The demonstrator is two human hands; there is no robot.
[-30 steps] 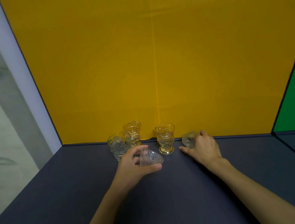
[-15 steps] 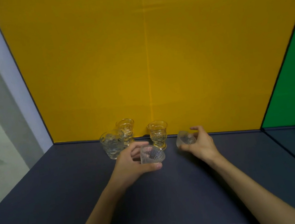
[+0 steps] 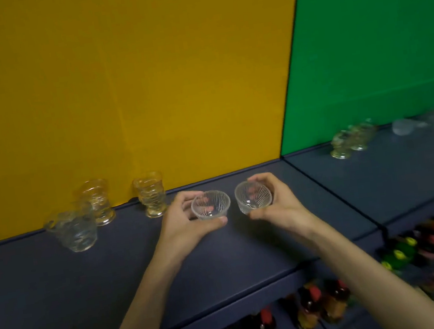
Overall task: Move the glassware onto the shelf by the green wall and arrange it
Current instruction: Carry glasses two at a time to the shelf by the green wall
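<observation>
My left hand (image 3: 183, 220) grips a small ribbed clear glass bowl (image 3: 210, 205) above the dark shelf (image 3: 114, 276) by the yellow wall. Just to its right, my right hand (image 3: 279, 203) holds a matching second glass bowl (image 3: 254, 196). Both bowls are lifted and tilted towards me, a small gap between them. Left behind on this shelf are a clear tumbler (image 3: 76, 231) and two footed glasses (image 3: 98, 202) (image 3: 150, 193) against the wall. On the shelf by the green wall (image 3: 406, 174) stand blurred footed glasses (image 3: 351, 139) and a clear bowl (image 3: 403, 127).
The two shelves meet at a seam (image 3: 331, 193) running from the wall corner to the front edge. Below the shelves stand rows of bottles with red caps (image 3: 266, 322) and green and other coloured ones (image 3: 398, 256) to the right.
Both bowls have come up off the shelf and now sit side by side in my hands. My view has swung right, bringing the green wall's shelf and its glassware into sight.
</observation>
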